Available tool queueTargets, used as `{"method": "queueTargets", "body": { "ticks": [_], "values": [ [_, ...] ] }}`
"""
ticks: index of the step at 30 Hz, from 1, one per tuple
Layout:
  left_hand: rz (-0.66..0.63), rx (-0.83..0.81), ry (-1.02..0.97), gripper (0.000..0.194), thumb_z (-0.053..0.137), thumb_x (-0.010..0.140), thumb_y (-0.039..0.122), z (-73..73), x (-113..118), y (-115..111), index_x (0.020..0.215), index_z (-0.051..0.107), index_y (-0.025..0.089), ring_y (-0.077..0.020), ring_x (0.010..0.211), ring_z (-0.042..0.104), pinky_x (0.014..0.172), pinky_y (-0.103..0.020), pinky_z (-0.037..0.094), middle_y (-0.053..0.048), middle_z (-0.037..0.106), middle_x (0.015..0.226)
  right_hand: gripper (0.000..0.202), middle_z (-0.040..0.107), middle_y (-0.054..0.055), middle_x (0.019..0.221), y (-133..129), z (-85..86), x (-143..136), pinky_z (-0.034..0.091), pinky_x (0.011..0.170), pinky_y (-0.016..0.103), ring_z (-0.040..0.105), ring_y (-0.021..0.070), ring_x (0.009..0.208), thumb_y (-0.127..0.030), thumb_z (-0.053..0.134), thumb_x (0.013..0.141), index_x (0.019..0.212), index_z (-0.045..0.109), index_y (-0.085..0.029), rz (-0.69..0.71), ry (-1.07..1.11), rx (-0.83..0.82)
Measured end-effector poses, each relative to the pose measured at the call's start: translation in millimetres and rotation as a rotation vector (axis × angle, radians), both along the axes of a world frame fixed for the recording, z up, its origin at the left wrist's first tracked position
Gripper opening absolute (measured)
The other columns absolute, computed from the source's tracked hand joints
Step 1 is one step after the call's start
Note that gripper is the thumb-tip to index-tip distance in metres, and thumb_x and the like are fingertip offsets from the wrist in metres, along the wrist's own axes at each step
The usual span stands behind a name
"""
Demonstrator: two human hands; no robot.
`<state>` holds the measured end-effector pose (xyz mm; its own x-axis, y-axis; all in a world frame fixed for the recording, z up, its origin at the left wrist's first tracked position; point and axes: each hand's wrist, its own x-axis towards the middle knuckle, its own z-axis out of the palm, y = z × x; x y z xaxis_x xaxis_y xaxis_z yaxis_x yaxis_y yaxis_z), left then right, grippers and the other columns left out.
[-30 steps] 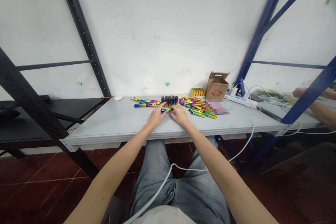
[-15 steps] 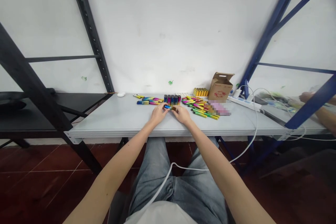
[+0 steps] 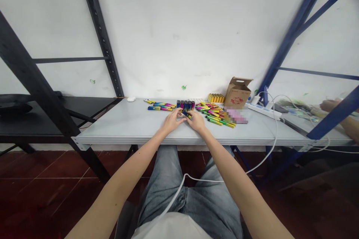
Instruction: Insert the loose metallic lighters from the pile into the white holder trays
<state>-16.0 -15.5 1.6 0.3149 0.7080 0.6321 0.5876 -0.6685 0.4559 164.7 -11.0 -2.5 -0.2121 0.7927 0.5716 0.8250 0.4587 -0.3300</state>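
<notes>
Between both hands is a shiny metallic tube (image 3: pixel 186 113), dark blue at one part and yellow at another, about the shape of a lighter. My left hand (image 3: pixel 172 121) pinches its left end, with thumb and fingers closed round it. On the other end, the fingers of my right hand (image 3: pixel 196 121) are closed too. Just behind them stands a row of upright dark metallic tubes (image 3: pixel 185 105) in blue and purple. Left of the hands lie several blue, pink and yellow tubes (image 3: pixel 159 108). A bigger loose pile of tubes (image 3: pixel 211 111) lies to the right.
Yellow upright pieces (image 3: pixel 215 98) stand in a block beside an open cardboard box (image 3: pixel 238 93). A pink item (image 3: pixel 237 115), partly pixelated, lies in front. Further right are a power strip (image 3: pixel 263 111) and white cable (image 3: pixel 273 142). Another person's hand (image 3: pixel 331 104) shows at far right.
The tube in my hands has turned from lying nearly level, blue end left, to a tilt with its right end lower. The view has shifted slightly; both hands stay near the row.
</notes>
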Motion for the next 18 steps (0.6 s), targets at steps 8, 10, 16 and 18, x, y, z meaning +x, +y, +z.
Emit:
{"method": "queueTargets", "body": {
  "ticks": [8,10,16,18],
  "values": [
    [0.03,-0.007,0.076,0.023,0.059,0.089,0.038,2.4,0.7,-3.4,0.083,0.068,0.019,-0.0182,0.075,0.06,0.072,-0.03,0.047,-0.005,0.067,0.082,0.035,0.068,0.006,0.078,-5.9,3.0,-0.1,0.039,0.064,0.029,0.06,0.0228,0.07,-0.046,0.041,0.094,0.108,0.058,-0.02,-0.1,0.11,-0.03],
    [0.037,-0.016,0.08,0.027,0.056,0.09,0.039,3.6,0.8,-4.6,0.077,0.069,0.019,-0.0175,0.07,0.059,0.068,-0.029,0.045,-0.004,0.068,0.077,0.037,0.067,0.006,0.075,-6.1,3.0,0.4,0.038,0.064,0.029,0.059,0.023,0.068,-0.049,0.038,0.094,0.102,0.06,-0.02,-0.083,0.146,-0.025],
    [0.069,-0.022,0.116,0.034,0.055,0.09,0.041,3.4,0.6,-3.7,0.068,0.069,0.018,-0.017,0.065,0.057,0.062,-0.028,0.038,-0.005,0.068,0.071,0.026,0.068,0.008,0.081,-4.1,2.8,3.2,0.042,0.071,0.032,0.059,0.0229,0.074,-0.037,0.042,0.088,0.09,0.062,-0.02,0.004,0.325,0.03],
    [0.073,-0.018,0.124,0.036,0.055,0.09,0.041,3.0,0.6,-3.9,0.067,0.069,0.018,-0.017,0.064,0.057,0.061,-0.028,0.037,-0.005,0.068,0.07,0.024,0.069,0.006,0.082,-1.3,1.7,6.0,0.043,0.075,0.032,0.06,0.0218,0.076,-0.029,0.042,0.083,0.092,0.062,-0.02,0.064,0.446,0.028]
  ]
}}
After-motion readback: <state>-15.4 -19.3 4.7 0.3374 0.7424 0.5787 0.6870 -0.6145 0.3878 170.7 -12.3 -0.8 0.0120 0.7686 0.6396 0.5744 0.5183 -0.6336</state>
